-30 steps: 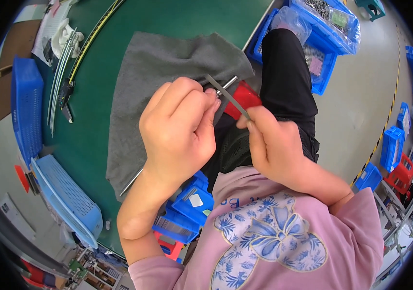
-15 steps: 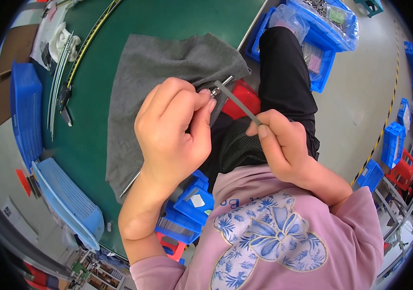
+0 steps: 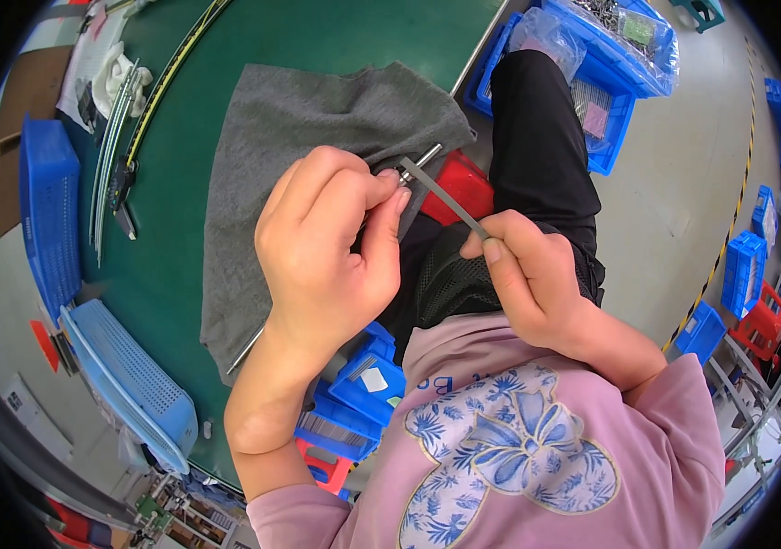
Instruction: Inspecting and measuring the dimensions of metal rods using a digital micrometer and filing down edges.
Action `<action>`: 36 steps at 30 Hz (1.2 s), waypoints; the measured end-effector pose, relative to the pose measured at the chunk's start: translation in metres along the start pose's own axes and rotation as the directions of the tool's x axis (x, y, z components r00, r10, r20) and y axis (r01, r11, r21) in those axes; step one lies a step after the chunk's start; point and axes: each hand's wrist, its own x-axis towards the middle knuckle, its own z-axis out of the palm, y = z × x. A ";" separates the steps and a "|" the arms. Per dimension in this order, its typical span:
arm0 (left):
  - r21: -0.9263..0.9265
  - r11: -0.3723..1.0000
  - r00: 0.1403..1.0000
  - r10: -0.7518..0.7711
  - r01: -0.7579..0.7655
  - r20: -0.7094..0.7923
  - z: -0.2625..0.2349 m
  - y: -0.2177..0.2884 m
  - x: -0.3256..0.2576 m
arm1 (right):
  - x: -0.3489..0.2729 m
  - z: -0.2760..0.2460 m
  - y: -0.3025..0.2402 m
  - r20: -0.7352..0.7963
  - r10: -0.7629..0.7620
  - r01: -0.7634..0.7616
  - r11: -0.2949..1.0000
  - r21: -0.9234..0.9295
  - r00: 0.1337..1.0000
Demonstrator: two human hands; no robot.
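A slim shiny metal rod [image 3: 429, 155] slants across a grey cloth [image 3: 272, 137] spread on the green table. My left hand [image 3: 326, 242] pinches the rod near its upper right end, between thumb and forefinger. Lower down the rod passes behind that hand and forearm, and its other end shows at the cloth's lower edge. In my right hand [image 3: 532, 274], a thin, flat grey strip like a small file [image 3: 448, 199] is held by one end. The strip's far tip crosses the rod just beyond my left fingertips and looks to be touching it.
Thin rods [image 3: 109, 165] and a caliper [image 3: 122, 188] lie on the green table [image 3: 166, 238] at left. Blue baskets [image 3: 130, 380] line its left edge. Blue bins [image 3: 624, 119] of metal parts stand at upper right, beside my leg. A red object [image 3: 460, 189] sits below the rod's end.
The strip's tip has shifted slightly left across the rod, and my right hand has moved a little left with it. My left hand keeps its place on the rod.
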 end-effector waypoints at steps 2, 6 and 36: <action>-0.002 1.000 1.000 -0.006 0.006 0.000 0.000 0.000 0.000 | 0.000 0.001 0.001 0.003 -0.008 0.008 1.000 -0.006 1.000; 0.002 1.000 1.000 0.003 -0.003 -0.002 0.001 0.001 0.000 | 0.001 0.003 0.000 -0.011 -0.012 0.012 0.998 -0.055 1.000; 0.011 1.000 1.000 0.028 -0.028 0.007 0.003 0.000 0.001 | 0.012 0.017 0.007 -0.129 -0.103 0.082 0.984 -0.160 0.986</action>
